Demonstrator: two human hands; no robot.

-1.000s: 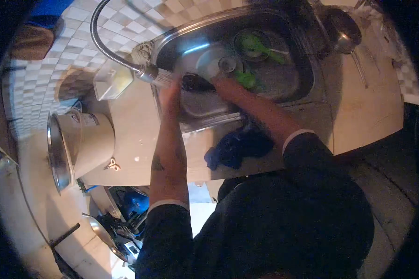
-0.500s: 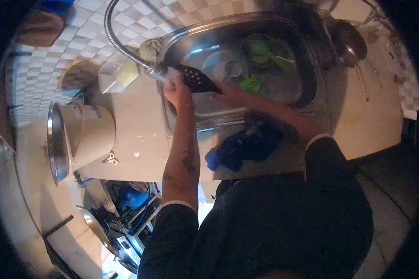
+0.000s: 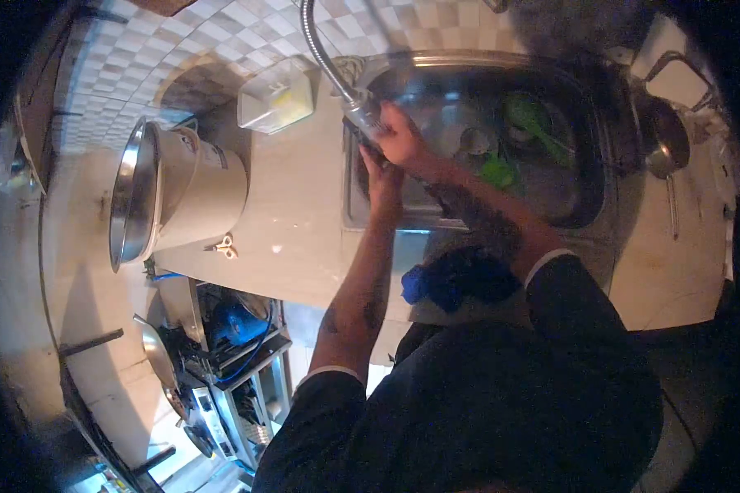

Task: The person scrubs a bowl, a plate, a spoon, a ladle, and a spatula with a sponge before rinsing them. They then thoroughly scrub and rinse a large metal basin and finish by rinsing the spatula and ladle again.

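My left hand (image 3: 381, 174) is at the left side of the sink (image 3: 475, 62), just under the tap's spray head (image 3: 368, 115). Its fingers close round a dark utensil (image 3: 373, 151), whose perforated blade showed earlier and is now mostly hidden. Right beside the spray head, my right hand (image 3: 406, 144) is curled above the left one. What its fingers hold is hidden. Deeper in the sink are a green ladle-like utensil (image 3: 538, 131), a bright green item (image 3: 498, 171) and a small round clear item (image 3: 474, 141).
A blue cloth (image 3: 460, 279) lies on the counter before me. Left are a clear container (image 3: 275, 103), scissors (image 3: 224, 246) and a large pale bucket (image 3: 201, 185) with a metal bowl (image 3: 131, 197) against it. A dark pan (image 3: 664, 140) stands right of the sink.
My view has shifted, so the sink sits further right. My right hand has moved from the utensil's far end up to the spray head, over my left hand. The perforated blade is no longer visible.
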